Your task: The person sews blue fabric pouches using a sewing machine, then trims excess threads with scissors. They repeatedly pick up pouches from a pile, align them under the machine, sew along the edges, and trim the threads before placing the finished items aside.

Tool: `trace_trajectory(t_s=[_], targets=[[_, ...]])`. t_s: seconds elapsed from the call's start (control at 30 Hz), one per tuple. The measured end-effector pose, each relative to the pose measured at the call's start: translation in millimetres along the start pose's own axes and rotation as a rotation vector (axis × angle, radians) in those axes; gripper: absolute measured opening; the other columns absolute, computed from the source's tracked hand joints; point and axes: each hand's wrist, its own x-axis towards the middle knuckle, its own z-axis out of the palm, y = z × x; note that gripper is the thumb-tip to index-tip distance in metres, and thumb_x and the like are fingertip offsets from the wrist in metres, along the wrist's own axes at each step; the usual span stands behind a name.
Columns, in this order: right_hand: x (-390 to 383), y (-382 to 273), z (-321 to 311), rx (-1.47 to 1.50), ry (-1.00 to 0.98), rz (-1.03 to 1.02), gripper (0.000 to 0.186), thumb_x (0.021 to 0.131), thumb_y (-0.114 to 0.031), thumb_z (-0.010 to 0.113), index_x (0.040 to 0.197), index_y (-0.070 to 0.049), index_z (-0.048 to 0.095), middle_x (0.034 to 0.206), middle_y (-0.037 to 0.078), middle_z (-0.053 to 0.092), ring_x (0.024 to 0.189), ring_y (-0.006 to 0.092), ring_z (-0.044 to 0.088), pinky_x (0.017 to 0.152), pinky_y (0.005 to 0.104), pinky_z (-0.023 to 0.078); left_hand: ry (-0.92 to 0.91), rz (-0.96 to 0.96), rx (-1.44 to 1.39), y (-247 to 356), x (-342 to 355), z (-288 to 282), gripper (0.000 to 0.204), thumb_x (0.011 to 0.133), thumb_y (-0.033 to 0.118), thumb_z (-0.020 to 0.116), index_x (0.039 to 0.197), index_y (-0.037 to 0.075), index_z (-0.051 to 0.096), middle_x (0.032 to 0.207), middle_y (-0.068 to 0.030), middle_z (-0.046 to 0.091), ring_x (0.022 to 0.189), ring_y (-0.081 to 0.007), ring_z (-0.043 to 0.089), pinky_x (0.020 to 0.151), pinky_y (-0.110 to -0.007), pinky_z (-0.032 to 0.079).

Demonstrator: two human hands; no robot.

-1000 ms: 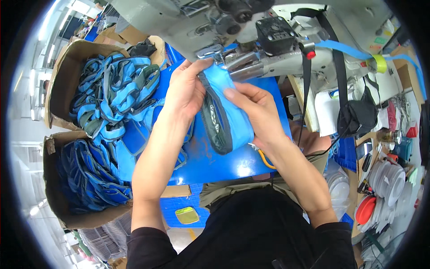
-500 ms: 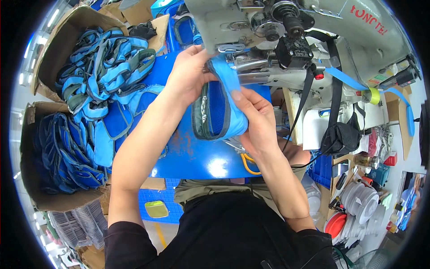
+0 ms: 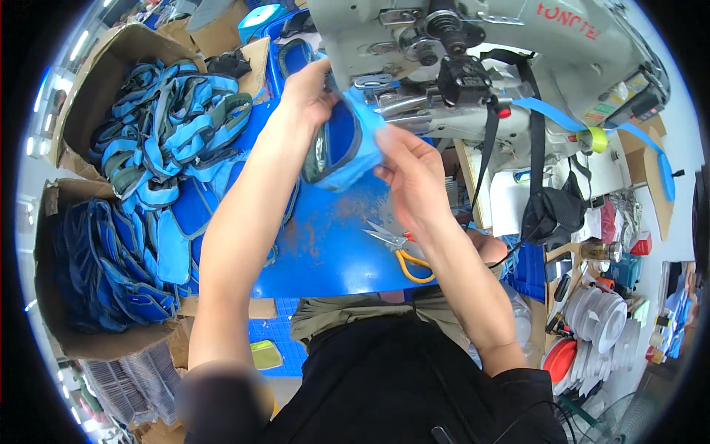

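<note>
Below the sewing machine head (image 3: 444, 55) I hold up a light-blue fabric pouch (image 3: 358, 152) with dark grey binding and a deep-blue inner panel. My left hand (image 3: 309, 96) is closed on its upper left edge, close to the machine; some of those fingertips are hidden behind the fabric. With thumb and fingers, my right hand (image 3: 414, 174) pinches the pouch's right side. The lower part of the pouch is slightly blurred. Scissors (image 3: 405, 255) with orange handles lie on the blue table (image 3: 333, 255), left of my right forearm, their blades apart.
At left stand two cardboard boxes, the upper box (image 3: 78, 103) heaped with blue-and-grey fabric strips, the lower box (image 3: 96, 342) packed with blue fabric panels. Fabric pieces (image 3: 174, 240) spill onto the table. A light-blue tape (image 3: 551, 115) and black straps hang from the machine at right.
Both hands have moved up and left with the pouch, which now tilts differently. The scissors on the table show more fully.
</note>
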Motion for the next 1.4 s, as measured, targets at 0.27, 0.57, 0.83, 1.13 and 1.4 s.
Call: trace_trajectory(t_s=[0.27,0.57,0.83,1.13,1.4], targets=[[-50.8,-136.5,-48.7,-0.661,0.314,-0.754,0.031,0.097,-0.016,0.073,0.125,-0.004,0.07,0.116,0.005,0.072,0.1,0.0107,0.064,0.088,0.028,0.05,-0.155,-0.045,-0.049,-3.8,-68.1,-25.4,0.03,0.101,0.026,0.062,0.123,0.006,0.063,0.119,-0.011,0.065,0.1,-0.0227,0.064,0.092,-0.038,0.053],[21.8,-476.7,-149.3,-1.592,0.705,-0.766,0.037,0.089,-0.025,0.064,0.113,0.003,0.073,0.103,0.018,0.074,0.094,0.0281,0.07,0.087,0.0429,0.054,-0.229,0.238,0.352,-47.7,-106.8,-21.2,0.022,0.1,0.017,0.069,0.116,0.004,0.065,0.104,-0.0035,0.07,0.093,-0.0122,0.066,0.084,-0.03,0.053],[67.6,-474.8,-215.4,-1.358,0.767,-0.971,0.044,0.096,-0.03,0.049,0.114,0.002,0.072,0.104,0.023,0.073,0.096,0.032,0.069,0.086,0.0464,0.052,-0.246,0.31,0.486,-62.0,-101.8,-37.0,0.021,0.103,0.012,0.066,0.119,-0.001,0.064,0.11,-0.0048,0.071,0.097,-0.01,0.065,0.088,-0.027,0.05],[42.0,-420.4,-195.3,-1.125,0.758,-0.908,0.051,0.104,-0.035,0.041,0.113,0.008,0.068,0.101,0.024,0.071,0.092,0.0317,0.068,0.082,0.0452,0.052,-0.231,0.423,0.62,-71.5,-134.7,-93.1,0.022,0.101,0.009,0.066,0.12,-0.002,0.063,0.11,-0.0062,0.071,0.096,-0.0106,0.064,0.087,-0.029,0.05],[-108.5,-10.7,-125.1,-1.48,0.021,-0.658,0.035,0.085,-0.011,0.073,0.118,-0.004,0.063,0.109,0.016,0.063,0.102,0.0384,0.063,0.085,0.0479,0.053,-0.272,0.224,0.436,-80.8,-192.1,-123.0,0.031,0.1,0.01,0.068,0.127,-0.002,0.063,0.116,-0.0098,0.072,0.102,-0.0153,0.069,0.092,-0.032,0.053]])
